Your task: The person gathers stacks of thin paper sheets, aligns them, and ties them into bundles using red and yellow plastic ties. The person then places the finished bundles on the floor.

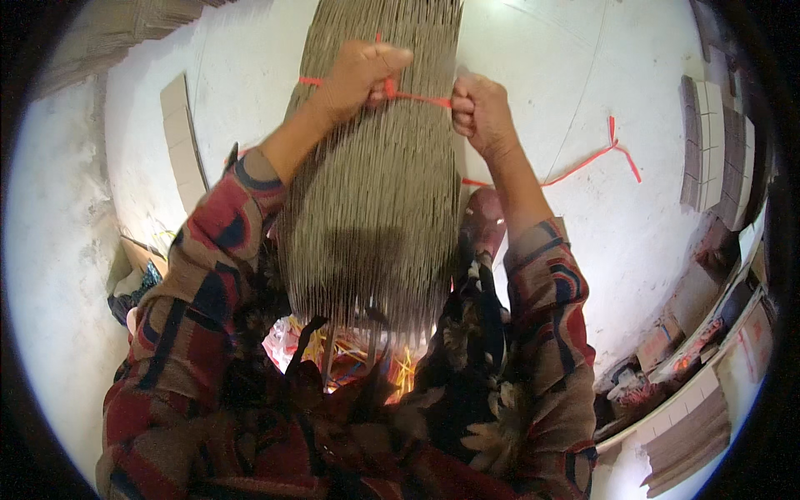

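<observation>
A pale, bright floor [542,83] spreads around the person's lap, with a flat board [182,137] at 10 o'clock and piled card [708,146] between 2 and 3 o'clock. A tall stack of cardboard [375,175] runs from 12 o'clock down through the centre, between patterned sleeves [208,258]. Near its top, a thin red tape [421,98] crosses it. The left hand [354,79], just left of 12 o'clock, is curled over the stack and appears to pinch the tape, though its fingertips are partly hidden; the right hand [483,112], at 1 o'clock, is clenched around the tape just beside the stack's right edge. If the two hands pulled unevenly, the tape could slide or the sheets fan out; too hard a tug might snap it or dent the outer edges. A loose red strip [583,169] at 2 o'clock could snag underfoot; whether it joins the tape cannot be told. The stack looks grey-brown, its many thin edges packed closely in fine lines, slightly ragged at the lower end towards 6 o'clock.
</observation>
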The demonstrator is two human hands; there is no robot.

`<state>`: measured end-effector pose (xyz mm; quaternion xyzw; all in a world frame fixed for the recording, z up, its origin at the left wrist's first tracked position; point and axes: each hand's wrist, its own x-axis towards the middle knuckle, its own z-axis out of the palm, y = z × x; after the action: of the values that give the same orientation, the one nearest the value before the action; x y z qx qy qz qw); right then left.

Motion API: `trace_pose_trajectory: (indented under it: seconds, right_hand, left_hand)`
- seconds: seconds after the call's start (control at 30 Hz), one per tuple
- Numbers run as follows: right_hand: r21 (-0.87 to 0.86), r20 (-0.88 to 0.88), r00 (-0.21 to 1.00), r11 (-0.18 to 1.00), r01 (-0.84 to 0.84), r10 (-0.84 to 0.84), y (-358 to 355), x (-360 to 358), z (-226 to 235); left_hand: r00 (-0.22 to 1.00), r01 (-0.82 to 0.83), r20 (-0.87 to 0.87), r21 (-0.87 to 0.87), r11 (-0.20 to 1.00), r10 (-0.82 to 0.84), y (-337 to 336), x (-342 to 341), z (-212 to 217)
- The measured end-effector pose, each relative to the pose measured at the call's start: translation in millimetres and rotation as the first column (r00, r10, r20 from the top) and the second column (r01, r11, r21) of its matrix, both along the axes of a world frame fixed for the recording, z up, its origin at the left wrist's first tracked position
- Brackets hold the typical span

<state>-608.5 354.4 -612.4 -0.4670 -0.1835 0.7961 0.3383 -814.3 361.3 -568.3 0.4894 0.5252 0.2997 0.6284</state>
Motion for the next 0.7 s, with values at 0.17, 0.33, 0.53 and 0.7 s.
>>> trace_pose_trajectory:
  seconds: [0.17,0.33,0.53,0.7]
  right_hand:
    - [0.428,0.043,0.998,0.904,0.014,-0.036,1,5,-52]
    - [0.062,-0.429,0.903,0.996,0.067,-0.034,-29,18,-21]
    - [0.117,-0.228,0.945,0.957,0.266,-0.235,-31,6,-9]
    - [0.040,-0.255,0.934,0.962,0.269,-0.251,-33,7,-6]
  left_hand:
    - [0.935,0.343,-0.264,0.846,0.409,-0.238,-1,117,7]
    - [0.819,0.553,-0.239,0.084,0.829,-0.522,59,105,26]
    - [0.790,0.598,-0.493,0.486,0.638,-0.364,77,122,-7]
    - [0.871,0.488,-0.331,0.490,0.722,-0.364,67,69,19]
